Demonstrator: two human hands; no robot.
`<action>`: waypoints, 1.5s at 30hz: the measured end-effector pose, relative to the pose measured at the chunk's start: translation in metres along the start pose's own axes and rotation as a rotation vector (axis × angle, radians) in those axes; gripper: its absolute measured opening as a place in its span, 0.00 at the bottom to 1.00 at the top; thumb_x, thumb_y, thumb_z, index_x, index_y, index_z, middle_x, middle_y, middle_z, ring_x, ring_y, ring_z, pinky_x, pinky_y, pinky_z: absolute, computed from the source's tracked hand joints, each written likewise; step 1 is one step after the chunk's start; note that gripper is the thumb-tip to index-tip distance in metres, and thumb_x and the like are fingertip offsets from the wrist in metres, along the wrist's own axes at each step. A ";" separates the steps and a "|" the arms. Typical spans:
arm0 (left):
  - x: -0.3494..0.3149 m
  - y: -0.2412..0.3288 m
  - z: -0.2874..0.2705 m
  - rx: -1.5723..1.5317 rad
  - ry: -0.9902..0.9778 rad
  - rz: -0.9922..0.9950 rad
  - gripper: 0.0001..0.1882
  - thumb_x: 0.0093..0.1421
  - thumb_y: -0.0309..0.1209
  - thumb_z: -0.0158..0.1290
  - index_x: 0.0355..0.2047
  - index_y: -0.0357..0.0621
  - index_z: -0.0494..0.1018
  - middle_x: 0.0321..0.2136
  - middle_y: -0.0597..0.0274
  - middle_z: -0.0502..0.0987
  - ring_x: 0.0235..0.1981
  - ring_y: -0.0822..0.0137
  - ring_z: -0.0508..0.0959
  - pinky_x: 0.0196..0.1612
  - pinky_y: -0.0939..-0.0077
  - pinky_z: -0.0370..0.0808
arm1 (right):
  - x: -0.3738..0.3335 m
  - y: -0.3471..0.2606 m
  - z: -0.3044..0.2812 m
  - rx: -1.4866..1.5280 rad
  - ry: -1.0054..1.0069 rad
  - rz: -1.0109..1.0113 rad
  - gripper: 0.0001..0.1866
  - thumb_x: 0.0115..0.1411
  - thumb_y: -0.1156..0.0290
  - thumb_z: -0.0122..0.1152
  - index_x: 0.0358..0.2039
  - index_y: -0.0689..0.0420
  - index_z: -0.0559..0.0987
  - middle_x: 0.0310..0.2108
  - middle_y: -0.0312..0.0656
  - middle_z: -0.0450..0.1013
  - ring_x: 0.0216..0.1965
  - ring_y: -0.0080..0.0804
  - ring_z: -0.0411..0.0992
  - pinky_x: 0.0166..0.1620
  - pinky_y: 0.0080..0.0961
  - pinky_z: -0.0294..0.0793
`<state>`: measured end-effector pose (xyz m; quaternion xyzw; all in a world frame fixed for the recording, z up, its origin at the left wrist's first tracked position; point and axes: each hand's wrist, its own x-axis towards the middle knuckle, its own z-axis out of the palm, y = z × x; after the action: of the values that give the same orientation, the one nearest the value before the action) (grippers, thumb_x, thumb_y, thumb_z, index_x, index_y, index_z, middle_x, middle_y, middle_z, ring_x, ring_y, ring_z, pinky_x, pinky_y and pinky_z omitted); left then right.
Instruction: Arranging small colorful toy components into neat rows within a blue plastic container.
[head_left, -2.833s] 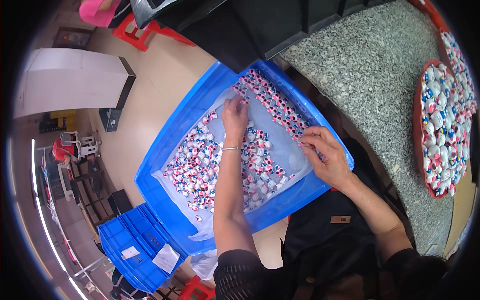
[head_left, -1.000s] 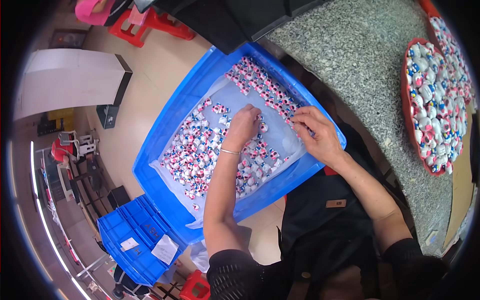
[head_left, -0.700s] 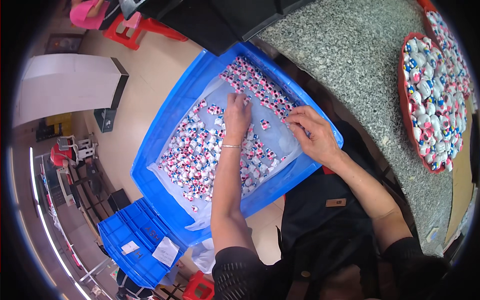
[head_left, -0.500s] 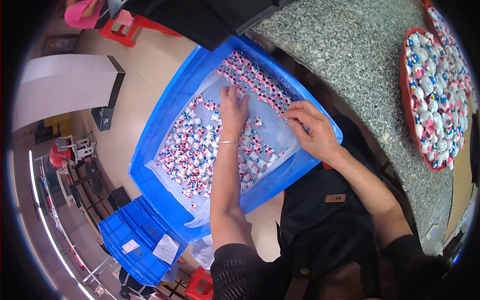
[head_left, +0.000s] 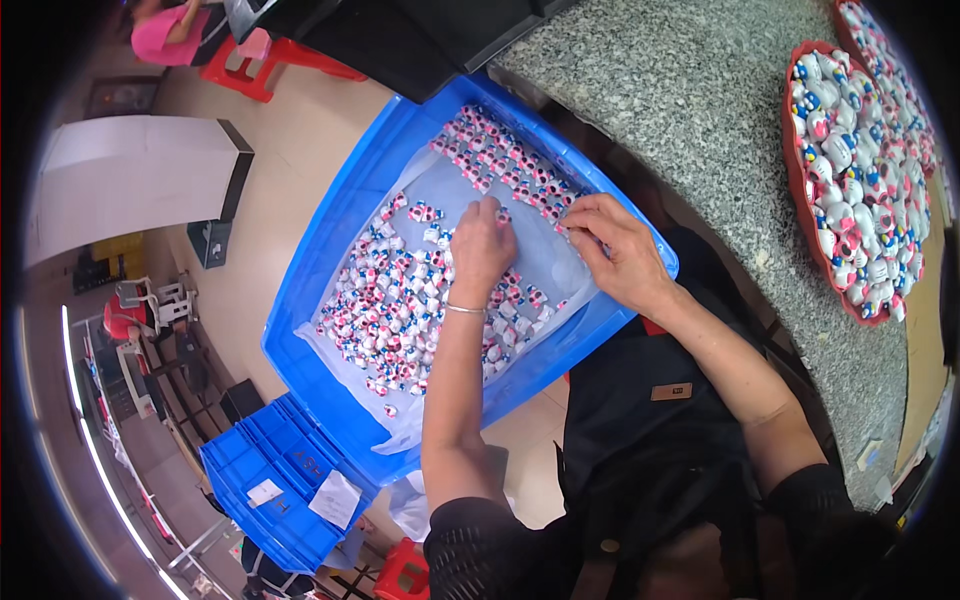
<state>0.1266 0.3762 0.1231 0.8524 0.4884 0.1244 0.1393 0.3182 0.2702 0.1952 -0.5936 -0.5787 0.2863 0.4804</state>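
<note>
Left hand (head_left: 483, 242) curls its fingers beside a small figurine (head_left: 503, 216) inside the blue bin (head_left: 325, 240); whether it pinches it cannot be told. Right hand (head_left: 622, 255), thumb near its fingertips, sits by the end of the figurine rows (head_left: 520, 176), its grip unclear. Loose figurines (head_left: 385, 310) heap left of the left hand.

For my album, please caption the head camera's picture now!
Left hand and right hand over a blue plastic bin of small pink-and-white figurines.

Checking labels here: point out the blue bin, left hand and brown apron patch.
Blue bin (head_left: 352, 200), head view: inner left wall.
Left hand (head_left: 482, 248), head view: its back.
Brown apron patch (head_left: 671, 392), head view: its middle.
</note>
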 end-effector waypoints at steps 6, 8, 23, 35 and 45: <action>0.014 -0.029 0.018 -0.290 0.061 0.013 0.14 0.54 0.21 0.57 0.43 0.40 0.73 0.33 0.52 0.74 0.28 0.59 0.78 0.32 0.67 0.76 | 0.001 0.000 0.000 0.009 -0.009 0.025 0.08 0.58 0.79 0.60 0.38 0.61 0.79 0.41 0.42 0.73 0.41 0.37 0.75 0.41 0.26 0.74; 0.016 -0.031 0.026 -0.299 0.094 0.011 0.14 0.54 0.20 0.56 0.43 0.39 0.74 0.34 0.53 0.74 0.27 0.61 0.78 0.32 0.69 0.76 | 0.001 0.000 0.000 -0.008 -0.009 0.022 0.07 0.58 0.79 0.60 0.38 0.61 0.79 0.41 0.42 0.73 0.41 0.37 0.75 0.41 0.26 0.74; -0.025 -0.012 -0.018 0.203 -0.137 0.121 0.10 0.49 0.31 0.60 0.30 0.41 0.74 0.30 0.53 0.75 0.36 0.53 0.76 0.36 0.60 0.75 | 0.001 0.001 0.001 0.019 -0.010 0.049 0.07 0.57 0.79 0.60 0.38 0.62 0.79 0.41 0.44 0.73 0.40 0.36 0.74 0.41 0.26 0.74; -0.013 -0.010 0.002 -0.178 -0.013 0.301 0.13 0.51 0.18 0.53 0.39 0.40 0.72 0.42 0.51 0.71 0.37 0.52 0.77 0.38 0.63 0.76 | 0.000 0.004 0.001 -0.008 0.006 -0.010 0.07 0.59 0.79 0.58 0.39 0.61 0.79 0.42 0.44 0.73 0.41 0.38 0.75 0.41 0.28 0.75; -0.008 -0.014 0.025 -0.280 0.076 0.060 0.13 0.55 0.21 0.57 0.41 0.40 0.72 0.42 0.52 0.71 0.30 0.60 0.79 0.34 0.69 0.77 | 0.000 0.004 0.000 0.001 -0.024 0.006 0.07 0.59 0.79 0.59 0.38 0.60 0.79 0.42 0.43 0.73 0.41 0.38 0.75 0.41 0.27 0.75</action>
<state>0.1199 0.3735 0.0940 0.8335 0.4456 0.2275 0.2345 0.3198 0.2706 0.1918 -0.5915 -0.5825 0.2951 0.4730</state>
